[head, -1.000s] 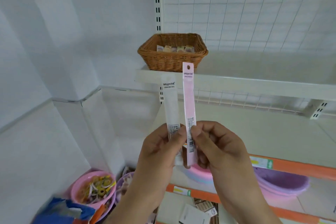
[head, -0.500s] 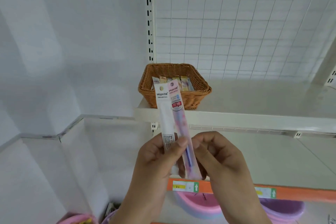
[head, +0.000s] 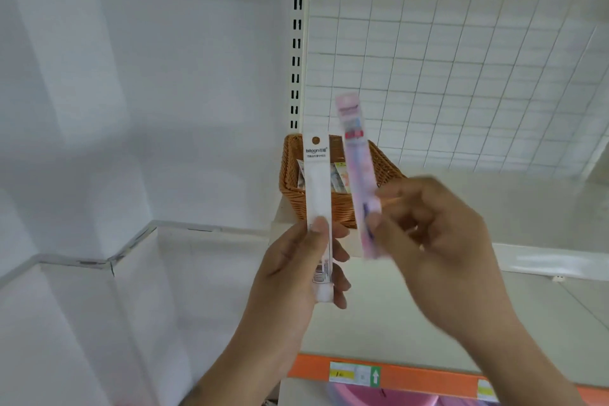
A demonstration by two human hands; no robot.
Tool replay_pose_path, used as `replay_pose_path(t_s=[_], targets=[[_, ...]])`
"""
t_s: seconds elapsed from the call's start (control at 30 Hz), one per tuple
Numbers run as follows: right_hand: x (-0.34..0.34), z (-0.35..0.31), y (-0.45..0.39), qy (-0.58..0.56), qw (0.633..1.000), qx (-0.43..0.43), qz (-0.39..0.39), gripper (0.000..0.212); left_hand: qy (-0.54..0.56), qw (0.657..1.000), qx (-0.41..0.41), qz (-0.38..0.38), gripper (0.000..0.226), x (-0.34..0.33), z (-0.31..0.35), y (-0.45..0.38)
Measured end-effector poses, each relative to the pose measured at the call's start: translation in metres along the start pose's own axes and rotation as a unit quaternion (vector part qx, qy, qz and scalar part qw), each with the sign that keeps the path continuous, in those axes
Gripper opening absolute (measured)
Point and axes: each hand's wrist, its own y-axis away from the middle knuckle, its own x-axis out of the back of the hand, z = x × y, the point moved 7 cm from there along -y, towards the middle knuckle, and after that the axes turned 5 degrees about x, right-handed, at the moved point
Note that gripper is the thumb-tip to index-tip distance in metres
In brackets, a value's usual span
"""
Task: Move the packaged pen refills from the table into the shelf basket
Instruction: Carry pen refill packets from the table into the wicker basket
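My left hand (head: 296,270) grips a white packaged pen refill (head: 317,188) upright by its lower part, thumb pressed on the front. My right hand (head: 438,234) pinches a pink packaged pen refill (head: 357,161) near its lower end; this hand and pack are blurred. Both packs stand in front of the brown wicker basket (head: 385,165) on the white shelf. Inside the basket lie several other refill packs (head: 339,176), partly hidden by the two I hold.
The white shelf board (head: 494,208) runs to the right of the basket, backed by a white wire grid panel (head: 461,59). A slotted upright (head: 296,43) rises behind the basket. An orange shelf edge strip (head: 412,376) with price labels lies below; a pink basin (head: 379,397) beneath it.
The two packs, held together before, are now apart: my right hand has carried the pink one up and right toward the basket. The view has tilted upward and closer to the shelf.
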Motion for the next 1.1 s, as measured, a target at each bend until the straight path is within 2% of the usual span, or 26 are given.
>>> replay_pose_path(t_s=[0.07,0.13,0.33,0.47,0.57,0.63,0.73,0.83,0.93,1.0,1.1], targets=[[0.003,0.002,-0.037,0.062,0.998,-0.005,0.024,0.016,0.006,1.0,0.008,0.005,0.03,0.006,0.0,-0.001],[-0.001,0.013,-0.075,0.13,0.991,-0.038,0.01,0.01,-0.005,1.0,0.018,0.008,0.033,0.01,-0.001,-0.001],[-0.03,0.071,-0.129,0.256,0.945,-0.17,-0.116,0.009,-0.019,0.999,0.048,0.008,0.042,0.021,-0.01,0.001],[-0.042,0.078,-0.129,0.355,0.905,-0.175,-0.154,0.018,-0.02,0.998,0.056,0.0,0.045,0.025,-0.016,0.005],[-0.042,0.074,-0.123,0.396,0.889,-0.153,-0.172,0.014,-0.018,0.998,0.055,0.0,0.045,0.026,-0.022,0.006],[-0.035,0.067,-0.12,0.393,0.899,-0.118,-0.15,0.01,-0.008,0.999,0.052,0.0,0.041,0.025,-0.025,0.008],[-0.019,0.046,-0.104,0.36,0.928,-0.043,-0.087,0.015,-0.004,0.999,0.041,0.007,0.038,0.02,-0.027,0.008],[-0.01,0.022,-0.065,0.266,0.962,0.048,-0.037,0.012,-0.012,0.999,0.023,0.026,0.051,0.014,-0.027,0.009],[-0.008,0.012,-0.018,0.19,0.974,0.123,-0.03,0.015,-0.067,0.996,-0.004,0.059,0.062,0.008,-0.025,0.013],[-0.006,0.023,0.01,0.147,0.98,0.133,-0.023,0.015,-0.078,0.995,-0.011,0.069,0.06,0.002,-0.026,0.015],[-0.009,0.046,0.041,0.073,0.991,0.11,0.0,0.008,-0.024,0.997,-0.006,0.076,0.041,-0.005,-0.03,0.015]])
